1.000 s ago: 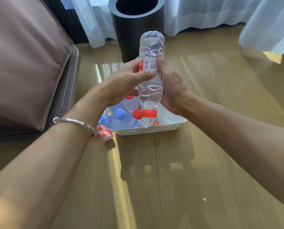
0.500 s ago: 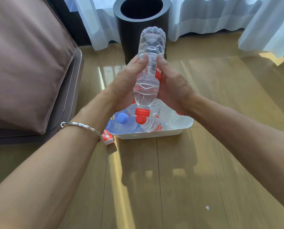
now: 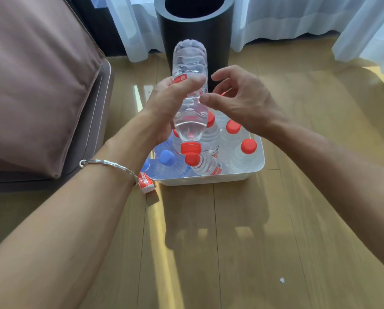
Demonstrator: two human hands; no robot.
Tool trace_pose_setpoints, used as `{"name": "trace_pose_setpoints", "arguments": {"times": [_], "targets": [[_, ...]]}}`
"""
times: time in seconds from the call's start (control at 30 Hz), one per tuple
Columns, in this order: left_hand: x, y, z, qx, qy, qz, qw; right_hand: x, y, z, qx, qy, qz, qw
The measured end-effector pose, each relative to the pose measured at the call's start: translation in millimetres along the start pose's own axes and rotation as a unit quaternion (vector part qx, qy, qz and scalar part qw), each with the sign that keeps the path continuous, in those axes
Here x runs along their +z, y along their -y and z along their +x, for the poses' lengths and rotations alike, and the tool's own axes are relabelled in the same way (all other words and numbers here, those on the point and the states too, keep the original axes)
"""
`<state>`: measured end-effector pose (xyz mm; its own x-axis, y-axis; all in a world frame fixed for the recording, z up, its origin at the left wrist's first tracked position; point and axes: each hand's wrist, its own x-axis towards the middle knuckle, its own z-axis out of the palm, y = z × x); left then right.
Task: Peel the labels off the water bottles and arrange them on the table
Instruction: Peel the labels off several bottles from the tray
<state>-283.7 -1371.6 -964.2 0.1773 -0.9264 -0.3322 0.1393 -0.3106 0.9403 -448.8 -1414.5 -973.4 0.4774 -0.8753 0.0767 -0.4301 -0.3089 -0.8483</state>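
Head view: left hand (image 3: 173, 101) grasps bottle (image 3: 190, 61) round label (image 3: 180, 78), cap down, above tray (image 3: 209, 180). Right hand (image 3: 242, 101) just beside bottle, fingers loosely curled, empty. Risk: one-handed hold may slip on smooth plastic once peeling tugs label; bottle would drop onto tray.

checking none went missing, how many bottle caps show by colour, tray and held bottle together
red caps: 5, one of them on the held bottle
blue caps: 2
total: 7
A red sliver behind the held bottle may be a sixth red cap; too hidden to tell.
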Motion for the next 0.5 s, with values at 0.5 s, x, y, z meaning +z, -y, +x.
{"name": "trace_pose_setpoints", "arguments": {"times": [0.5], "targets": [[1,4,-3,-0.034,-0.058,0.043,0.997,13,-5,0,-0.222,-0.065,-0.166,0.959]]}}
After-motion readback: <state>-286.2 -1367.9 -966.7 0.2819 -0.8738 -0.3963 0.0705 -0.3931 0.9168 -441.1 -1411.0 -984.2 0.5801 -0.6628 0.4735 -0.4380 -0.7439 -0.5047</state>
